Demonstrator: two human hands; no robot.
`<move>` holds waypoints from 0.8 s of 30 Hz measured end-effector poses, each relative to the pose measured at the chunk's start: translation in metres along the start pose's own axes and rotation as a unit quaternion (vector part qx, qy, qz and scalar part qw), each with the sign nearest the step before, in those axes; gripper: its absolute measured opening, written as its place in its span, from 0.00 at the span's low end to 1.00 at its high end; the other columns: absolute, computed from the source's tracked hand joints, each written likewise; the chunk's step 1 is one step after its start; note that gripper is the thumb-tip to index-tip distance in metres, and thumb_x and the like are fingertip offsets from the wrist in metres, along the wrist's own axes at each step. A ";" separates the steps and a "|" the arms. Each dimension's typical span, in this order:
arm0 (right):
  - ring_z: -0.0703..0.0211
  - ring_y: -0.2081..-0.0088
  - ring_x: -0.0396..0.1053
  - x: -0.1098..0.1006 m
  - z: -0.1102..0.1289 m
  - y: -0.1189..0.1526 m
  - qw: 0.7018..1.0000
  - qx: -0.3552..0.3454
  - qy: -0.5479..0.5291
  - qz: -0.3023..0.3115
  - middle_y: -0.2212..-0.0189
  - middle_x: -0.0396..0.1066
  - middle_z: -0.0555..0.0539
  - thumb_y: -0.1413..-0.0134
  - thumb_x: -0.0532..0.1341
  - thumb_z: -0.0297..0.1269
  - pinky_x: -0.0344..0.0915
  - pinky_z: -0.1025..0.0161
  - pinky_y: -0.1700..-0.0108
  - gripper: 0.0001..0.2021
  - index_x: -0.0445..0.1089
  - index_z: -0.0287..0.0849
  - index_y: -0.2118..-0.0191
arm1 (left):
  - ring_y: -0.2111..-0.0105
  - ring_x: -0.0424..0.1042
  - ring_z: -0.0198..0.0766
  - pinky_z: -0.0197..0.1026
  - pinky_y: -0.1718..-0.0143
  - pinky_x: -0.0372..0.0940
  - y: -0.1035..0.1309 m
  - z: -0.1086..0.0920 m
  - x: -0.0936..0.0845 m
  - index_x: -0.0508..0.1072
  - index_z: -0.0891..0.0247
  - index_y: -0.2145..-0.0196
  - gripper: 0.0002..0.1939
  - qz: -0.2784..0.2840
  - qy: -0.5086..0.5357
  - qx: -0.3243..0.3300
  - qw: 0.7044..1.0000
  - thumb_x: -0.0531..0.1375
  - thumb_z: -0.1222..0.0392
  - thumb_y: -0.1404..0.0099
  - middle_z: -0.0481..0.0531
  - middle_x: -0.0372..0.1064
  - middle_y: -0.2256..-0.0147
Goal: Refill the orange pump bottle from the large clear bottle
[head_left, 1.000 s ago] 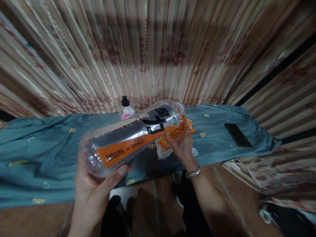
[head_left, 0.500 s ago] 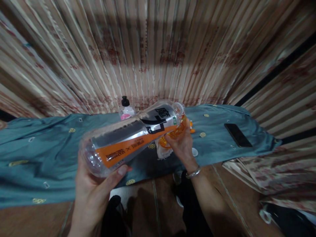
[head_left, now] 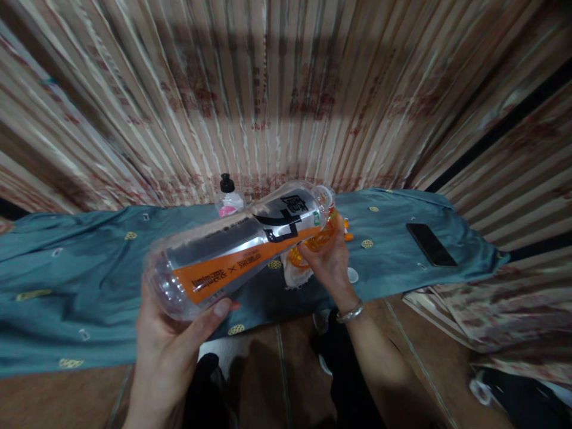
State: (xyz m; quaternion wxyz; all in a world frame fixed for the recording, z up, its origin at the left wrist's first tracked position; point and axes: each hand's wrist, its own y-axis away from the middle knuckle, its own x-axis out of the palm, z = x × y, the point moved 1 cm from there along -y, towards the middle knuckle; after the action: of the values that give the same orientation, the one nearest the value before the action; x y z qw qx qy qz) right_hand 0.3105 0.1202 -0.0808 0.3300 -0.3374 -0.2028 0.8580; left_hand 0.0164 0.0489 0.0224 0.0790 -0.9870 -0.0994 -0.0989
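Observation:
My left hand (head_left: 172, 339) is wrapped round the base of a large clear plastic bottle (head_left: 241, 247) with an orange and black label. The bottle lies tilted, its uncapped-looking mouth pointing up and to the right. Beneath that mouth, my right hand (head_left: 330, 253) grips an orange bottle (head_left: 315, 241), partly hidden by the fingers and by the clear bottle's neck. A folded whitish cloth (head_left: 295, 275) lies under the orange bottle. Close to my right wrist is a round white cap (head_left: 353, 275). Whether liquid runs between the bottles, I cannot tell.
A clear bottle with a black cap and pink label (head_left: 229, 199) stands behind. To the right lies a black phone (head_left: 430, 244). A small orange object (head_left: 347, 231) sits beyond my right hand. Teal cloth (head_left: 89, 268) covers the surface, with pleated curtains (head_left: 286, 89) behind.

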 end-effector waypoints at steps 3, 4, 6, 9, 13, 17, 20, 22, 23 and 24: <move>0.26 0.28 0.75 0.001 -0.001 0.001 1.000 0.000 0.002 -0.007 0.27 0.72 0.27 0.46 0.77 0.56 0.77 0.26 0.30 0.58 0.51 0.43 0.18 | 0.52 0.87 0.58 0.46 0.71 0.86 0.001 0.000 0.000 0.84 0.54 0.34 0.49 -0.006 -0.002 0.000 1.000 0.88 0.55 0.53 0.64 0.80 0.35; 0.26 0.28 0.75 0.001 -0.002 0.001 1.000 -0.001 0.002 -0.007 0.27 0.72 0.27 0.46 0.77 0.56 0.77 0.27 0.30 0.58 0.50 0.44 0.18 | 0.53 0.87 0.58 0.46 0.71 0.86 0.001 0.001 0.000 0.83 0.53 0.34 0.49 -0.006 -0.002 0.001 1.000 0.88 0.55 0.54 0.63 0.81 0.36; 0.27 0.30 0.77 0.002 -0.002 0.001 1.000 -0.002 0.000 -0.004 0.27 0.73 0.28 0.45 0.78 0.56 0.78 0.28 0.31 0.59 0.49 0.44 0.17 | 0.56 0.87 0.57 0.47 0.71 0.86 0.000 0.001 0.000 0.83 0.53 0.34 0.49 -0.002 -0.003 0.004 1.000 0.89 0.55 0.53 0.61 0.83 0.40; 0.27 0.30 0.77 0.001 -0.003 0.001 1.000 -0.002 -0.003 -0.002 0.28 0.74 0.28 0.45 0.78 0.55 0.78 0.27 0.31 0.59 0.48 0.44 0.17 | 0.55 0.88 0.57 0.46 0.70 0.86 0.000 0.001 0.000 0.81 0.52 0.31 0.52 -0.001 -0.003 0.002 1.000 0.88 0.55 0.52 0.61 0.83 0.40; 0.27 0.28 0.75 0.001 -0.003 0.001 1.000 -0.009 0.007 -0.004 0.27 0.72 0.28 0.46 0.78 0.56 0.77 0.28 0.30 0.60 0.49 0.44 0.17 | 0.54 0.88 0.58 0.47 0.70 0.86 -0.001 0.001 -0.001 0.81 0.53 0.31 0.53 -0.003 0.000 -0.004 1.000 0.89 0.56 0.53 0.63 0.82 0.38; 0.26 0.29 0.76 0.002 -0.003 0.002 1.000 -0.009 0.007 -0.003 0.27 0.73 0.28 0.45 0.78 0.56 0.78 0.27 0.31 0.62 0.46 0.43 0.16 | 0.53 0.87 0.58 0.47 0.70 0.87 -0.001 0.002 -0.001 0.83 0.54 0.36 0.47 -0.003 -0.007 -0.006 1.000 0.88 0.55 0.53 0.62 0.82 0.38; 0.26 0.29 0.76 0.003 -0.003 0.002 1.000 -0.009 0.007 -0.006 0.27 0.73 0.28 0.45 0.77 0.56 0.78 0.27 0.31 0.61 0.46 0.44 0.16 | 0.54 0.87 0.57 0.47 0.70 0.87 -0.001 0.001 -0.001 0.84 0.55 0.37 0.45 -0.001 -0.004 -0.003 1.000 0.88 0.55 0.53 0.62 0.82 0.38; 0.26 0.29 0.76 0.002 -0.003 0.001 1.000 -0.010 0.010 -0.007 0.27 0.73 0.27 0.45 0.78 0.56 0.77 0.27 0.31 0.61 0.47 0.43 0.16 | 0.54 0.87 0.56 0.47 0.69 0.87 -0.001 0.001 -0.001 0.85 0.57 0.41 0.42 0.003 0.004 -0.001 1.000 0.88 0.56 0.52 0.62 0.81 0.37; 0.26 0.29 0.76 0.002 -0.002 0.001 1.000 -0.011 0.011 -0.006 0.27 0.73 0.27 0.45 0.78 0.56 0.77 0.28 0.31 0.61 0.47 0.43 0.16 | 0.54 0.87 0.56 0.47 0.70 0.87 -0.001 0.002 -0.002 0.85 0.57 0.41 0.41 0.006 0.008 0.001 1.000 0.88 0.57 0.52 0.62 0.81 0.37; 0.27 0.29 0.76 0.001 -0.002 0.001 1.000 -0.011 0.011 -0.003 0.27 0.73 0.27 0.45 0.78 0.56 0.78 0.28 0.31 0.61 0.47 0.43 0.16 | 0.54 0.87 0.56 0.47 0.69 0.87 -0.002 0.002 -0.003 0.85 0.57 0.40 0.41 0.008 0.010 0.002 1.000 0.88 0.58 0.52 0.62 0.81 0.37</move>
State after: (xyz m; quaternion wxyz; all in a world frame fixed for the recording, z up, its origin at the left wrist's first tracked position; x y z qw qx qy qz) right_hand 0.3111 0.1208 -0.0831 0.3312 -0.3498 -0.2093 0.8510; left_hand 0.0139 0.0503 0.0201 0.0826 -0.9865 -0.0908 -0.1081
